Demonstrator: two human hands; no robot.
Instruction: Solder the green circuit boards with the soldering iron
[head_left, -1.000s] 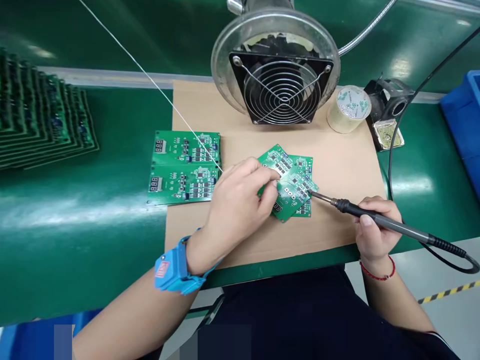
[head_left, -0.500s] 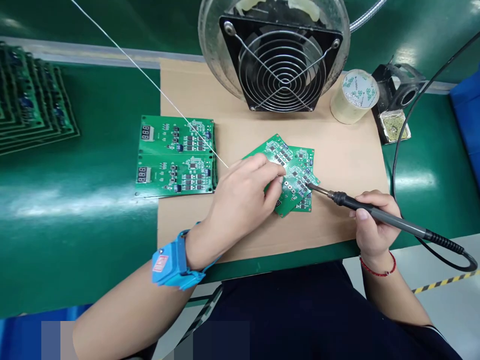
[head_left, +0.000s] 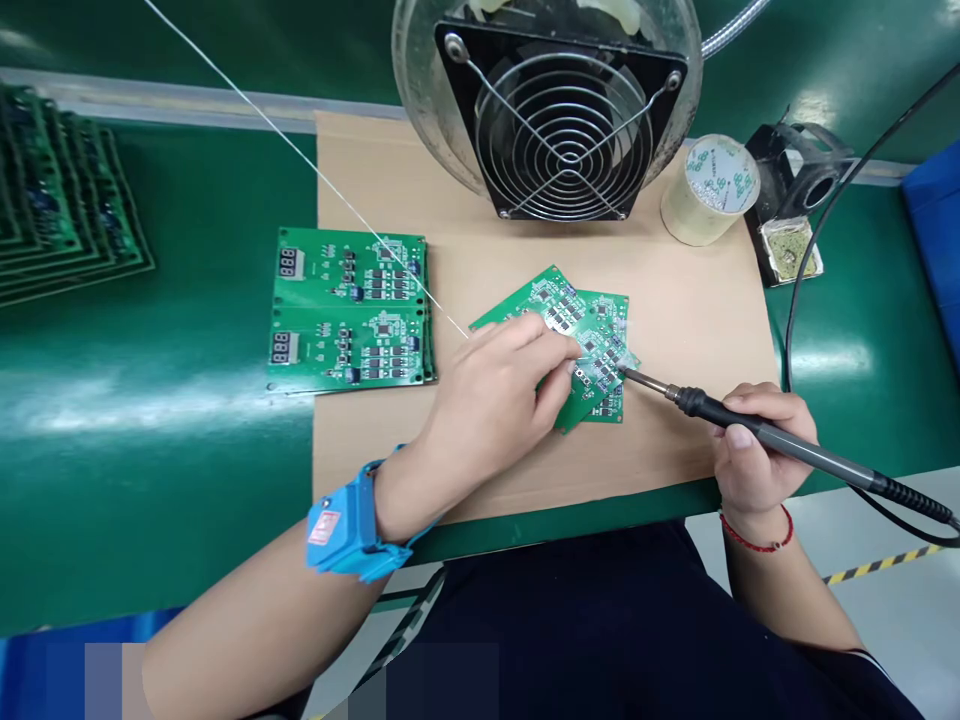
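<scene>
My left hand point(head_left: 499, 395) pinches a thin solder wire point(head_left: 300, 155) that runs up to the top left, its fingertips resting on a tilted green circuit board point(head_left: 559, 305). That board lies on top of a second green board point(head_left: 611, 400) on a brown cardboard mat point(head_left: 675, 320). My right hand point(head_left: 757, 450) grips a black soldering iron point(head_left: 750, 425). The iron's tip touches the top board near its right edge, where a faint wisp of smoke rises. A blue wrist strap point(head_left: 345, 525) sits on my left wrist.
Two joined green boards with displays point(head_left: 349, 310) lie at the mat's left edge. A fume fan point(head_left: 562, 120) stands at the back, with a tape roll point(head_left: 709, 190) and an iron stand point(head_left: 795, 215) to its right. Stacked boards point(head_left: 60, 200) fill the far left.
The iron tip stays on the top board while my left fingers shift slightly along it. A wisp of smoke now shows at the tip. The view has tilted down a little.
</scene>
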